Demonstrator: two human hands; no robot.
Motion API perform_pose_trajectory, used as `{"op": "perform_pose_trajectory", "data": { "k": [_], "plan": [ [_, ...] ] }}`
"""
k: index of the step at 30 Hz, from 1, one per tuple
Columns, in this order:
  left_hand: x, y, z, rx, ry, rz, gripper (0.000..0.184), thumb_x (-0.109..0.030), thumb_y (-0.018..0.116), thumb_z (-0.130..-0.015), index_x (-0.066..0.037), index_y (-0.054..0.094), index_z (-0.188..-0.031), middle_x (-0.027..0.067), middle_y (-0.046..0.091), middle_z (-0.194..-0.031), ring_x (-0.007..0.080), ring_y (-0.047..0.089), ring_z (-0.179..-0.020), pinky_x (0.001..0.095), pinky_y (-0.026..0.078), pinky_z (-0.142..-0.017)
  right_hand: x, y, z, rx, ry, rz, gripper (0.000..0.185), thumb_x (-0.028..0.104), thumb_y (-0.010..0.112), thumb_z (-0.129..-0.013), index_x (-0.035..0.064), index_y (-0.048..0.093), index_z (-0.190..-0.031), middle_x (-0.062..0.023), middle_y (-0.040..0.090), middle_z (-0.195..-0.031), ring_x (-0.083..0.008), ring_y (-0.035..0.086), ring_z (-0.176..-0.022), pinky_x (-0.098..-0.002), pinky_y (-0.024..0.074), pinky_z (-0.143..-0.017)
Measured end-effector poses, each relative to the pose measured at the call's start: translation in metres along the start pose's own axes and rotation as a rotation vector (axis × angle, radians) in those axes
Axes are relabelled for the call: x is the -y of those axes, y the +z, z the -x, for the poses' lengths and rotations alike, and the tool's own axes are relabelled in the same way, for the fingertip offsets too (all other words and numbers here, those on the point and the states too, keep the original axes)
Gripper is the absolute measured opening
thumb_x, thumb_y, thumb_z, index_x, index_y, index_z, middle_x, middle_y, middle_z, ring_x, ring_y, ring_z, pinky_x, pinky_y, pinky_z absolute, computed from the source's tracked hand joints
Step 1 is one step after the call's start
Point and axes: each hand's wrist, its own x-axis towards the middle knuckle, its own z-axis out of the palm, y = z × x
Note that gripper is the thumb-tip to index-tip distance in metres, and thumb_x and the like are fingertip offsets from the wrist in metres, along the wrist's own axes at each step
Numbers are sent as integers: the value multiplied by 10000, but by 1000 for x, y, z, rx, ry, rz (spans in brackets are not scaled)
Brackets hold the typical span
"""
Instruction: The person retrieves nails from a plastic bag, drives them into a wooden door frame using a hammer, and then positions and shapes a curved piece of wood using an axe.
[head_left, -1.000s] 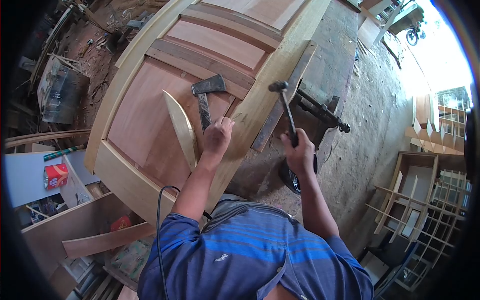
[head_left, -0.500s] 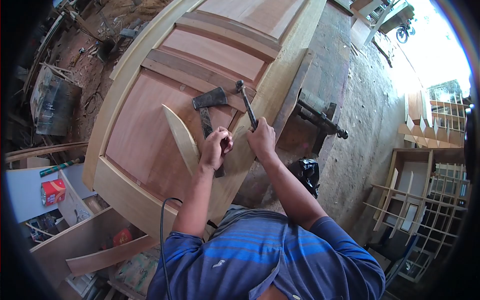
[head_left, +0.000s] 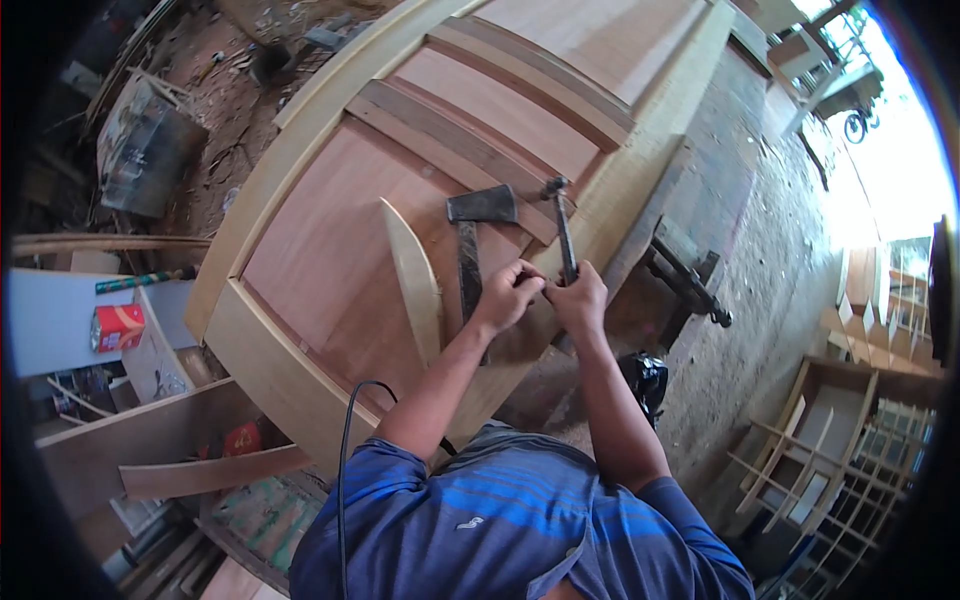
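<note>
Dusty grey floor [head_left: 775, 310]; reddish littered ground [head_left: 240, 125] upper left — bright daylight [head_left: 915, 150] upper right, wooden cabinet frame [head_left: 835, 392] below.

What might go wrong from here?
A swing of the hammer might catch the left hand, which is close beside the right hand gripping it. The axe lies under the left wrist on the panelled wooden door, so a nudge might slide it and scratch the wood.

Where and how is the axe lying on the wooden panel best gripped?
Probably by the axe handle, just below the head, coming from above and the person's left: it is long and slim, the head flares rightward, and the left hand crowds the handle's right.
</note>
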Motion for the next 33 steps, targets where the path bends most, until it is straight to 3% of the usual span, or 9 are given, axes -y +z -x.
{"op": "perform_pose_trajectory", "data": {
  "k": [1,2,5,6,16,24,28,29,33],
  "plan": [
    [0,2,0,-3,74,-77,185,-164,677,-1048,-62,707,-1199,-7,669,-924,75,594,-769,243,502,-711,2,-5,1,-3,-38,-28,365,212,914,-771,-1,677,-949,-149,738,-840,-281,739,-759,-411,607,-737],
    [0,3,-1,-4,147,-153,209,-165,677,-1049,-57,713,-1224,-7,673,-932,73,596,-774,242,504,-716,7,-11,3,43,-17,-75,356,200,907,-776,-3,670,-948,-131,730,-832,-255,730,-740,-400,600,-702],
    [-9,2,-5,37,-48,95,210,-134,650,-1074,-42,713,-1252,-23,659,-927,51,557,-748,235,470,-684,24,-30,4,145,34,-201,324,163,878,-805,-11,650,-956,-66,688,-801,-150,679,-670,-349,561,-577],
    [-10,1,-7,65,-123,184,199,-133,646,-1083,-43,712,-1247,-28,654,-924,48,549,-741,233,462,-676,29,-32,3,153,24,-221,323,166,876,-809,-10,653,-964,-66,690,-804,-153,677,-668,-346,559,-577],
    [-28,-23,-25,96,90,235,246,-320,725,-1110,-75,711,-1088,-33,675,-907,24,542,-727,218,458,-650,67,-29,-14,168,-165,-168,357,277,881,-866,0,697,-995,-57,684,-779,-153,648,-690,-357,547,-702],
    [-37,-32,-11,-166,31,269,201,-243,731,-1096,-70,674,-1179,7,709,-946,30,570,-746,230,478,-637,20,-42,23,9,-112,-248,312,311,787,-1040,10,718,-1082,-55,604,-714,-136,553,-660,-347,476,-634],
    [-29,-27,-12,-110,9,295,203,-165,754,-1064,-57,678,-1218,-4,683,-958,29,559,-753,212,462,-653,-42,-65,40,-102,-165,-99,310,310,774,-1068,4,725,-1098,3,603,-727,-81,540,-657,-302,458,-609],
    [-30,-23,-14,-85,-19,314,207,-140,758,-1057,-56,678,-1228,-11,678,-958,30,554,-748,210,456,-657,-47,-71,44,-112,-120,-116,324,313,777,-1049,1,726,-1119,-70,639,-745,-143,572,-680,-349,495,-668],
    [-30,-1,-23,32,-15,354,215,-116,763,-1048,-34,730,-1243,-44,665,-949,29,555,-779,212,445,-696,-66,-87,49,-122,-51,-104,324,318,778,-1048,3,744,-1116,-61,672,-769,-132,590,-719,-335,506,-712]
  ]
}}
